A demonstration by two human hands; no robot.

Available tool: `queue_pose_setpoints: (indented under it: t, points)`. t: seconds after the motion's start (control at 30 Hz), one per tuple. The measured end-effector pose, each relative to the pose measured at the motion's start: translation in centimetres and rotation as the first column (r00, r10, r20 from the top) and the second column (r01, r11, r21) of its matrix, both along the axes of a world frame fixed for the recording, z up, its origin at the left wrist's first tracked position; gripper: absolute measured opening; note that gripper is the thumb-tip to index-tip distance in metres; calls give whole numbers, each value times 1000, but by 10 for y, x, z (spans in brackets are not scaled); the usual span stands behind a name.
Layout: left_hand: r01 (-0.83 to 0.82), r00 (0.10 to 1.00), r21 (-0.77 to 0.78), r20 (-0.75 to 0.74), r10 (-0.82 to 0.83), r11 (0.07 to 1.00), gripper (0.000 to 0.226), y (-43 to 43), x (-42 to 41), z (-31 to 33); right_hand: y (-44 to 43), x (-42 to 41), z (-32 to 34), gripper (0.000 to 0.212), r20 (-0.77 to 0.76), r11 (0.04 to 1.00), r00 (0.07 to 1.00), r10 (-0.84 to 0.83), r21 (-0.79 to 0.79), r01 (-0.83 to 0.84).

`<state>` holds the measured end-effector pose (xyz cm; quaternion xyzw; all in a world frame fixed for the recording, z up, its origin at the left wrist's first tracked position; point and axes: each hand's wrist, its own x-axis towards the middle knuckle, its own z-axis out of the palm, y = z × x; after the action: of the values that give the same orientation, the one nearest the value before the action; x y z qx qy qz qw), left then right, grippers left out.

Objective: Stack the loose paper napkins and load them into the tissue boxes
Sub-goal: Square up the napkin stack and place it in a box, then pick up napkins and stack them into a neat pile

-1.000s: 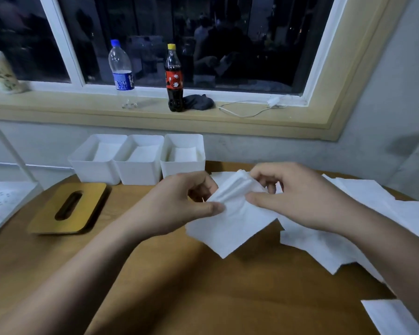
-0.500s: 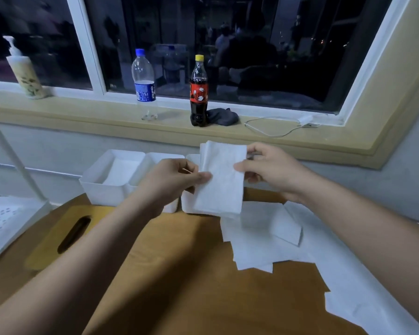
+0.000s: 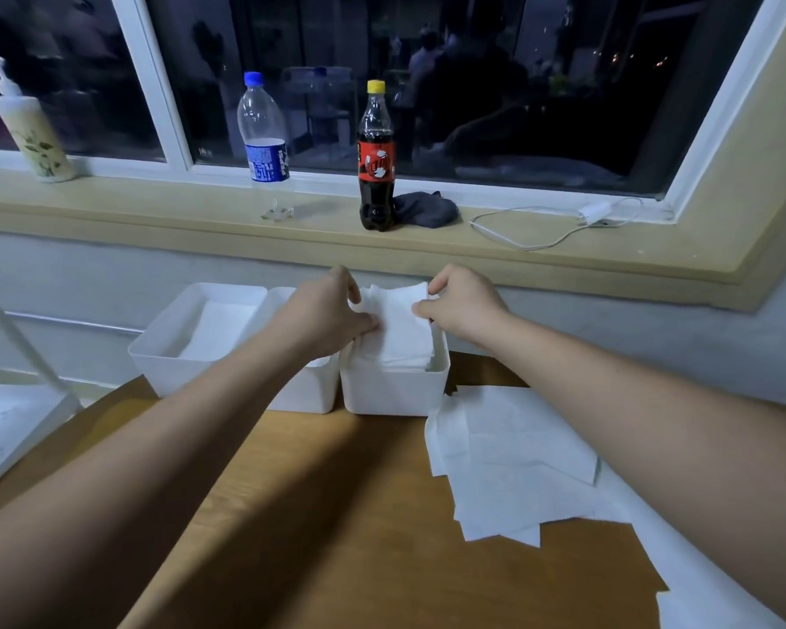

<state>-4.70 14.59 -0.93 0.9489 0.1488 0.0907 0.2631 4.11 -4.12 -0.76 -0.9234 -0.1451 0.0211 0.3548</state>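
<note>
Three white tissue boxes stand in a row at the table's far edge. A folded white napkin [image 3: 398, 326] lies tilted into the right box [image 3: 393, 392], on top of the napkins inside. My left hand [image 3: 323, 317] pinches the napkin's left edge. My right hand [image 3: 461, 306] pinches its right edge. The middle box [image 3: 305, 392] is mostly hidden by my left forearm. Napkins lie flat in the left box [image 3: 164, 363]. Loose white napkins [image 3: 513, 465] are spread over the table to the right.
The wooden table [image 3: 336, 515] lies under my forearms. On the window sill stand a water bottle [image 3: 264, 143], a cola bottle [image 3: 375, 156], a pump bottle [image 3: 33, 129], a dark cloth [image 3: 423, 208] and a white charger cable [image 3: 545, 233]. A white rack [image 3: 14, 419] sits at the left.
Both hands carried the folded napkin away from me, from above the table's middle to the right box, and lowered it onto the stack there. The view tilted up toward the window.
</note>
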Motion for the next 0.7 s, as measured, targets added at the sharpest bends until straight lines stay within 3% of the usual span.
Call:
queue_pose_setpoints:
  t: [0.27, 0.43, 0.53, 0.7]
  points:
    - [73, 996, 253, -71, -57, 965, 47, -5, 15, -4, 11, 4, -12, 24, 182, 961, 981, 73, -277, -20]
    - [98, 992, 388, -116, -57, 917, 54, -4, 20, -6, 13, 0, -17, 42, 248, 903, 956, 158, -428, -39]
    - [191, 981, 397, -101, -165, 897, 50, 2, 24, -8, 10, -2, -21, 52, 353, 889, 902, 248, -453, -68]
    - [282, 948, 500, -275, -158, 819, 54, 4, 26, -10, 4, 0, -26, 42, 226, 801, 885, 406, -553, -227]
